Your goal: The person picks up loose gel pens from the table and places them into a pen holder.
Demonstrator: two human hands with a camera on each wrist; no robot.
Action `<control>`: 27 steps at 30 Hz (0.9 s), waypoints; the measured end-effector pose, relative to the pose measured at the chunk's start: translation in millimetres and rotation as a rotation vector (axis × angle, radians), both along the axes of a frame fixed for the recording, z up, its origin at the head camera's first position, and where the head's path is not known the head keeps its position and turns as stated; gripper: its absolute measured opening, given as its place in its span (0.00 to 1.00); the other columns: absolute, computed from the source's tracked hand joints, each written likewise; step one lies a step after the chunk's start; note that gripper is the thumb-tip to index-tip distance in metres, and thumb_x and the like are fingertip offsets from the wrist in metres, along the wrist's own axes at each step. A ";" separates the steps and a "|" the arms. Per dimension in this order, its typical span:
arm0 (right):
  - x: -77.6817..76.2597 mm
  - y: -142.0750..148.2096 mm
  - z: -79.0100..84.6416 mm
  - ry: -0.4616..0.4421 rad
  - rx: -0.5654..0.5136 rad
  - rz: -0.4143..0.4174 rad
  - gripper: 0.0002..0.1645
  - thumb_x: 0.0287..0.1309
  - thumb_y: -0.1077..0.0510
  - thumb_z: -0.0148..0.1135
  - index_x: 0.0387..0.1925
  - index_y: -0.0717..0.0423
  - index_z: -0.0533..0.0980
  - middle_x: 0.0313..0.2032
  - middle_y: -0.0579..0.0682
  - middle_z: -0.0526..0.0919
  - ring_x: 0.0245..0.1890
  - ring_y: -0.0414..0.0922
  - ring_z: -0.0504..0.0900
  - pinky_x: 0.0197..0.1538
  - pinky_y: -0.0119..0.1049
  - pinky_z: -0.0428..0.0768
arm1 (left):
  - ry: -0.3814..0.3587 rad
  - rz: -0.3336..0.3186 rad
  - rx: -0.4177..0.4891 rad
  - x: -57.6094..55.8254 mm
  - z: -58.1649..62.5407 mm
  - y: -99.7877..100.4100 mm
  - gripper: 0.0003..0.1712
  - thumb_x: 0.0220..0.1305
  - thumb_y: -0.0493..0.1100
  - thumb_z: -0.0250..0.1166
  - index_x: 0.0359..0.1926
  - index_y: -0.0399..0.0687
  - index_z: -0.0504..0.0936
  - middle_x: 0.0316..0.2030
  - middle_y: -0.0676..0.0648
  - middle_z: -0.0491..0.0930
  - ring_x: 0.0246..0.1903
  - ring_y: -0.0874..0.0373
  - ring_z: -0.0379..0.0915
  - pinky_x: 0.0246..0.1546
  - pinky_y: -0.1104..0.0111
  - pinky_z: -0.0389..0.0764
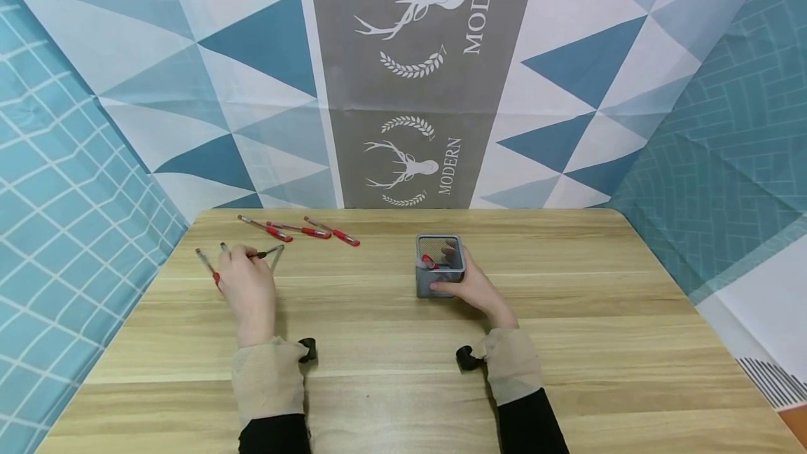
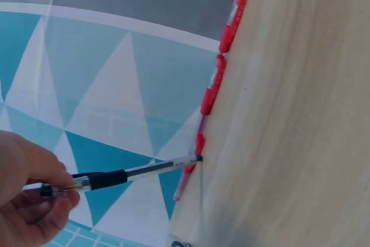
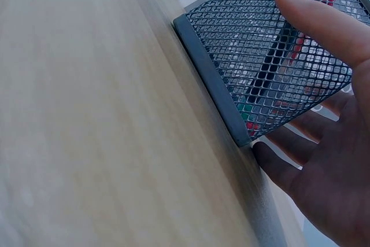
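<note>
In the head view my left hand [image 1: 247, 293] is over the left part of the table, pinching a black gel pen [image 1: 270, 253] between thumb and fingers. The left wrist view shows this pen's dark grip [image 2: 108, 179] and clear barrel, its far end pointing away from the hand. My right hand [image 1: 476, 289] grips a grey mesh pen holder [image 1: 425, 284], thumb across the near side and the other fingers around behind. A red-capped pen [image 1: 429, 261] shows inside the holder, and a dark pen [image 3: 272, 62] shows through the mesh.
Three red pens lie near the table's back edge: one on the left [image 1: 265, 228], a middle one [image 1: 299, 229] and one on the right [image 1: 332, 231]. Another red pen [image 1: 207, 265] lies left of my left hand. A pen end [image 1: 223, 246] shows just beyond that hand. Patterned cloth [image 1: 265, 90] hangs behind.
</note>
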State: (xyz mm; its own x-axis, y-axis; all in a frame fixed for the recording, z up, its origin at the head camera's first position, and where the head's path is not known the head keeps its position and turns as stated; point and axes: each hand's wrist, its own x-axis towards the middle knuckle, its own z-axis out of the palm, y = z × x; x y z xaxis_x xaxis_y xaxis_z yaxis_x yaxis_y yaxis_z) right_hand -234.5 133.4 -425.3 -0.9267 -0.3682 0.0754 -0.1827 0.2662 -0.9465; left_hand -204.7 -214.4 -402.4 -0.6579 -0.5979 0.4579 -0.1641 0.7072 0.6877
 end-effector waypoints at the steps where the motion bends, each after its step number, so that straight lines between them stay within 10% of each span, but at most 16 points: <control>1: -0.8 0.3 -1.2 -0.002 0.002 -0.001 0.53 0.45 0.63 0.68 0.67 0.60 0.46 0.64 0.68 0.56 0.65 0.60 0.57 0.64 0.54 0.59 | 0.037 0.005 -0.012 0.0 0.8 0.3 0.09 0.60 0.30 0.50 0.37 0.30 0.76 0.37 0.32 0.73 0.36 0.34 0.70 0.37 0.47 0.72; 15: -19.1 5.5 -32.1 0.036 -0.011 -0.012 0.55 0.43 0.59 0.71 0.68 0.55 0.47 0.64 0.63 0.59 0.64 0.57 0.60 0.63 0.52 0.61 | 0.286 -0.027 -0.123 7.4 28.5 9.7 0.10 0.59 0.31 0.57 0.40 0.29 0.79 0.36 0.32 0.77 0.36 0.40 0.74 0.37 0.54 0.76; 27: -1.9 0.4 -1.5 0.007 0.000 0.001 0.53 0.44 0.65 0.68 0.67 0.62 0.46 0.63 0.69 0.56 0.64 0.61 0.58 0.63 0.53 0.60 | 0.304 -0.162 -0.150 13.4 45.2 20.4 0.14 0.60 0.40 0.60 0.43 0.34 0.81 0.35 0.35 0.79 0.32 0.44 0.76 0.34 0.58 0.76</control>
